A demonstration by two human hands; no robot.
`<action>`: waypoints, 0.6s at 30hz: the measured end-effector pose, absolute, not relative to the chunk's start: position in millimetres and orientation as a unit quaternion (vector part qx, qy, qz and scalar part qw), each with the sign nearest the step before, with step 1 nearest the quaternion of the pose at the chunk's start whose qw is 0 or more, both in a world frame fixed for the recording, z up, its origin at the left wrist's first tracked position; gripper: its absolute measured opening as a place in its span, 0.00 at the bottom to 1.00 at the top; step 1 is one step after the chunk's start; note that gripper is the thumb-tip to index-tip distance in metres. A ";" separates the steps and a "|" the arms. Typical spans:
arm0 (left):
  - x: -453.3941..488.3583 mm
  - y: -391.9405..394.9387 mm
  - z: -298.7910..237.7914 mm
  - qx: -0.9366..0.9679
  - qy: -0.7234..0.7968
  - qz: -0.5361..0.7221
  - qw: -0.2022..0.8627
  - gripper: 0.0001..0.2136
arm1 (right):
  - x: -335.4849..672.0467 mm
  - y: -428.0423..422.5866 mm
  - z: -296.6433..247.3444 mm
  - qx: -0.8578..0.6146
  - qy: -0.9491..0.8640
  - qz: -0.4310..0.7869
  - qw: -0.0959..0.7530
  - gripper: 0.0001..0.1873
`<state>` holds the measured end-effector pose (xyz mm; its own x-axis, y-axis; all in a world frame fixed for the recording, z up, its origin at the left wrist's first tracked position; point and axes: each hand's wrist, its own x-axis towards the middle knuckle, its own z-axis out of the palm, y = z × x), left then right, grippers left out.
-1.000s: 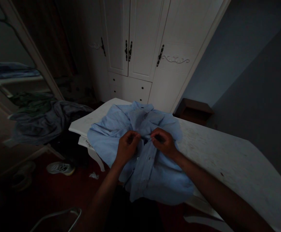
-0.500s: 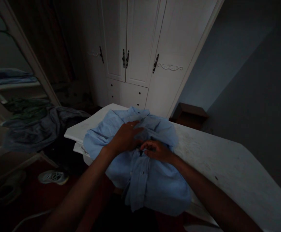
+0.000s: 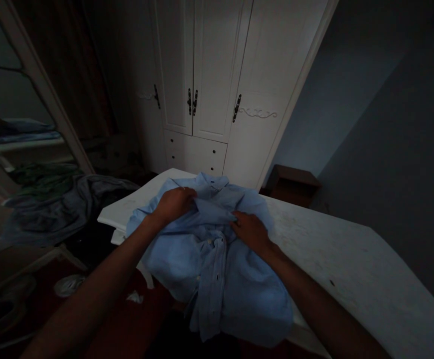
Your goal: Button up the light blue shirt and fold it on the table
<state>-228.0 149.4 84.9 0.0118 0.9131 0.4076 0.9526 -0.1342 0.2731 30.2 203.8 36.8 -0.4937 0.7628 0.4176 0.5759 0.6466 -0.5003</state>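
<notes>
A light blue button-up shirt [image 3: 220, 279] lies crumpled over the near left end of a white table [image 3: 351, 264], its lower part hanging off the front edge. My left hand [image 3: 174, 202] grips the cloth near the collar at the shirt's far left, fingers curled into the fabric. My right hand [image 3: 250, 230] rests on the shirt's chest to the right of the button strip, fingers bent and pinching a fold.
A white wardrobe [image 3: 217, 89] with dark handles stands behind the table. A brown low stand [image 3: 291, 184] sits to its right. Grey and green clothes [image 3: 52, 204] lie heaped at the left, and a shoe [image 3: 69, 285] lies on the dark red floor.
My left hand has moved from the button strip up and left to the collar area. My right hand has shifted slightly right onto the chest. The view has tilted downward.
</notes>
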 end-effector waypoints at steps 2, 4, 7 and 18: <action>-229.1 151.7 86.4 -0.657 -0.665 -0.349 0.069 0.11 | 35.0 207.8 45.3 -0.410 -0.815 0.156 0.378 0.05; -232.9 153.4 89.0 -0.597 -0.667 -0.431 0.114 0.11 | 39.7 212.7 55.8 -0.425 -0.750 0.235 0.449 0.09; -239.6 153.7 92.6 -0.553 -0.673 -0.475 0.126 0.13 | 47.3 221.6 69.8 -0.430 -0.593 0.412 0.542 0.17; -198.5 138.6 59.7 -0.771 -0.598 -0.214 -0.036 0.22 | 97.7 264.8 93.3 -0.333 -0.294 0.383 0.810 0.13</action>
